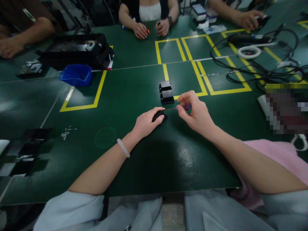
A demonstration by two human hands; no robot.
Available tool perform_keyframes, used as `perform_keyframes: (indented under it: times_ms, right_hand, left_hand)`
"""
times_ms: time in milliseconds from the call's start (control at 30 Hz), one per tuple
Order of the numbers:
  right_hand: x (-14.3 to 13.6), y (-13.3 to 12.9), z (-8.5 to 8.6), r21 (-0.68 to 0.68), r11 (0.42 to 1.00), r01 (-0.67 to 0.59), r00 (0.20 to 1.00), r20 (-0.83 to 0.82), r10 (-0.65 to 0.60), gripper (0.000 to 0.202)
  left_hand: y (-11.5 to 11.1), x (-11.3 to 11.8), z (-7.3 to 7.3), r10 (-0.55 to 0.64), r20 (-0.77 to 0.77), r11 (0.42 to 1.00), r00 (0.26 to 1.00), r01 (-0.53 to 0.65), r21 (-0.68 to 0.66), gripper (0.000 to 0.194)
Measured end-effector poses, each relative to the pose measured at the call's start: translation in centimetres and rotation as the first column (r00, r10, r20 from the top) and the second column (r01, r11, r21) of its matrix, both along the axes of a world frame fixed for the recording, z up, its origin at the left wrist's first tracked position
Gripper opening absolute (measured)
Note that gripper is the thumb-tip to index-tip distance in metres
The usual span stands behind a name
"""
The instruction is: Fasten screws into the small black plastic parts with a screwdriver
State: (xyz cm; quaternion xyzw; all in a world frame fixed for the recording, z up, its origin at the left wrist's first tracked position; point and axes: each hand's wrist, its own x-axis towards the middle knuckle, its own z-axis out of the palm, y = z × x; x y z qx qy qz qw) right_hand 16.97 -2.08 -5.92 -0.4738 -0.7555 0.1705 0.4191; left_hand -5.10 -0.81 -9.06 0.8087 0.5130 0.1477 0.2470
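My left hand (149, 122) is closed around a small black block-like part (164, 120) on the green table (144, 166). Most of that part is hidden under my fingers. My right hand (196, 112) grips a screwdriver (186, 106) by its purple handle, with the thin shaft lying sideways. The shaft's tip reaches the edge of the black part, near my left fingertips. Just beyond my hands stand two similar black parts (166, 95) with grey tops, one behind the other.
A blue bin (76, 75) sits by a black rack (77, 48) at left. Small loose screws (65, 132) and dark parts (30, 144) lie nearer. Black cables (255, 69) and a white coil (249, 52) spread at right. Other people's hands (141, 31) rest across the table.
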Motion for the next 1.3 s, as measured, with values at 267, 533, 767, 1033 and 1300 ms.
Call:
perform_keyframes:
  times_ms: [267,533,767,1033,1300]
  right_hand:
    - [0.03,0.07,-0.03,0.006,1.000,-0.012,1.000,0.005,0.012,0.008]
    - [0.05,0.01,0.07,0.008,1.000,-0.011,1.000,0.000,0.011,0.013]
    - [0.08,0.10,-0.05,0.019,1.000,0.000,1.000,0.003,0.000,0.005]
    - [0.03,0.13,-0.11,0.049,0.999,0.013,1.000,0.009,-0.013,0.005]
    - [0.08,0.14,0.00,0.031,1.000,0.000,1.000,0.020,-0.001,0.008]
  left_hand:
    - [-0.05,0.00,0.00,-0.004,0.003,1.000,1.000,0.004,0.003,0.046]
    - [0.01,-0.04,-0.04,-0.006,0.005,1.000,1.000,0.006,0.003,0.047]
    - [-0.03,0.00,0.11,-0.009,0.006,1.000,1.000,0.009,0.000,0.046]
    - [0.01,-0.04,-0.03,0.001,0.001,1.000,1.000,-0.001,-0.001,0.047]
    - [0.00,-0.05,0.01,0.002,0.001,1.000,1.000,-0.002,0.002,0.046]
